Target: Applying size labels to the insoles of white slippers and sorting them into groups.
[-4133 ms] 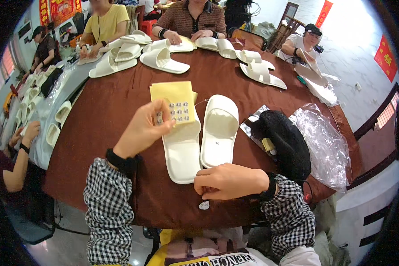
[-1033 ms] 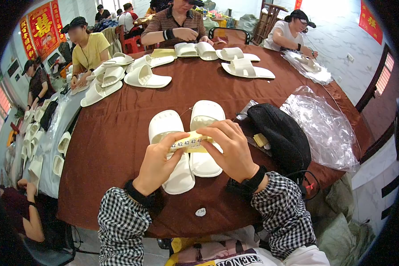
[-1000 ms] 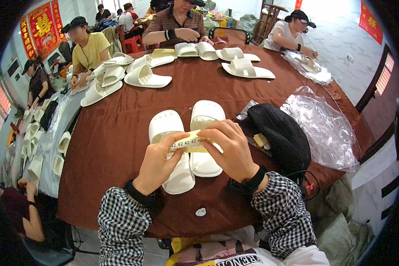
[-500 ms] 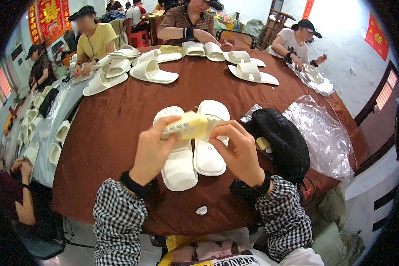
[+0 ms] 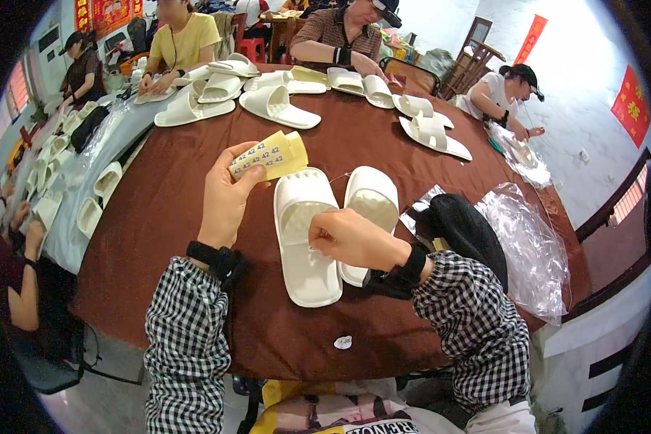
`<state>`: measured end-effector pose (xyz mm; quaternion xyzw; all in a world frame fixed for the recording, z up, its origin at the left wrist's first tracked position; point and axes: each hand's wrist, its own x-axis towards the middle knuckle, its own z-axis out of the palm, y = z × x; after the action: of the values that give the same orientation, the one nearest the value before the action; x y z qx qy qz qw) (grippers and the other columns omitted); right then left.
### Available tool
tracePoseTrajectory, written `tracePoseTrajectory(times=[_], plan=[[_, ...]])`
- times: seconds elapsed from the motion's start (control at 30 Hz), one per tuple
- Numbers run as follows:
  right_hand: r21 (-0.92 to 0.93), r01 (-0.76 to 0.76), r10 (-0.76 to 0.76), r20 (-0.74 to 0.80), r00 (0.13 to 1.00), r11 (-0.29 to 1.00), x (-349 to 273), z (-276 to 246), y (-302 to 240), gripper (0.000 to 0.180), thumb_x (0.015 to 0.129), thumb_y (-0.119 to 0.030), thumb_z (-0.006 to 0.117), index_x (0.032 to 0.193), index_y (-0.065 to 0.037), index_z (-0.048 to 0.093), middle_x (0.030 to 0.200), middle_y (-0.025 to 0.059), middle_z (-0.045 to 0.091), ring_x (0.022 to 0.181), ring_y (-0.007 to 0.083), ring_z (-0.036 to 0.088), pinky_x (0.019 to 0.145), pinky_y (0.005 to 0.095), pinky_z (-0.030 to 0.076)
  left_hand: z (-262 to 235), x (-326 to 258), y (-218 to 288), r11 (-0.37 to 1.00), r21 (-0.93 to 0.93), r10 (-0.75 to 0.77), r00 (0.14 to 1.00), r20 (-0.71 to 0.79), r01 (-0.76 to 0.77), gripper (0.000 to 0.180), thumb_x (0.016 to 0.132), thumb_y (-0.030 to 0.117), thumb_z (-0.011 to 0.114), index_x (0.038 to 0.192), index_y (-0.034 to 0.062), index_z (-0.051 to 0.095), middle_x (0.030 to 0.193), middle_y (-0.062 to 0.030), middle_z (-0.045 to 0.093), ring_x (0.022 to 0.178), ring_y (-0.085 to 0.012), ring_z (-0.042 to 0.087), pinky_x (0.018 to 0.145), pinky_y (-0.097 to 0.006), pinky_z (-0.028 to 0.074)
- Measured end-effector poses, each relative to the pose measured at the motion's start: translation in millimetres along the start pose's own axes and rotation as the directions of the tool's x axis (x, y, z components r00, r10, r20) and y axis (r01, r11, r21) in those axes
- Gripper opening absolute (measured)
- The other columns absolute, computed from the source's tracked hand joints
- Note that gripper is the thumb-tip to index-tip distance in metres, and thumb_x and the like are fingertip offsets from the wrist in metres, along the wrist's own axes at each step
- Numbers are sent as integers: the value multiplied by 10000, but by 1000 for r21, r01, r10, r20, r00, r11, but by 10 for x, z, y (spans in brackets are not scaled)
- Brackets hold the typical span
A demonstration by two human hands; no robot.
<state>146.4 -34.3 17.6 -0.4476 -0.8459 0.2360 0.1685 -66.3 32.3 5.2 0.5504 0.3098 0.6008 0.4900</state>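
Note:
My left hand is raised above the brown round table and grips a yellow sheet of small round stickers. My right hand hovers over a pair of white slippers, its fingertips pinched together just above the left slipper; something small and white may be between them, too small to tell. The right slipper lies beside it, partly hidden by that hand. Both my sleeves are black-and-white checked.
A black bag and crumpled clear plastic lie to the right. A loose round sticker sits near the table's front edge. Several more white slippers lie at the far side, where other people sit working. Slippers also line a grey table on the left.
My hands have parted. The left one moved up and left with the sticker sheet, and the right one came down to the left slipper with its fingertips pinched.

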Motion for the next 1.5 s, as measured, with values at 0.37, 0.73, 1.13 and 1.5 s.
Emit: tracePoseTrajectory(times=[0.37,0.73,1.13,1.5], plan=[[-100,23,-23,-2,1000,995,87,88,62,117,853,-92,607,869,24,609,787,169,660,738,332,652,673,396,511,-10,13,-14,1000,7,-19,999,42,19,360,917,50,624,1263,-14,548,1116,-100,669,969,-125,644,817,-266,548],[-133,-10,7,-27,1000,991,54,124,23,103,833,-77,626,888,0,586,868,161,628,865,332,635,731,408,506,-11,16,-42,1000,18,-23,999,43,23,350,909,43,631,1246,-17,562,1109,-95,671,967,-126,646,821,-268,549],[-341,22,-27,-8,1000,940,-111,112,-255,144,835,-34,581,975,-1,581,966,145,596,905,334,620,758,428,519,-17,0,-29,999,24,-22,999,47,21,354,907,36,632,1249,-19,559,1114,-89,665,969,-125,643,833,-269,550],[-286,208,-226,-33,973,935,-464,104,-137,458,818,21,582,1274,-26,567,1190,130,571,1053,297,580,931,393,472,-31,-12,-42,998,45,-40,997,58,38,339,911,19,611,1245,-11,561,1111,-85,665,989,-123,640,839,-268,546]])
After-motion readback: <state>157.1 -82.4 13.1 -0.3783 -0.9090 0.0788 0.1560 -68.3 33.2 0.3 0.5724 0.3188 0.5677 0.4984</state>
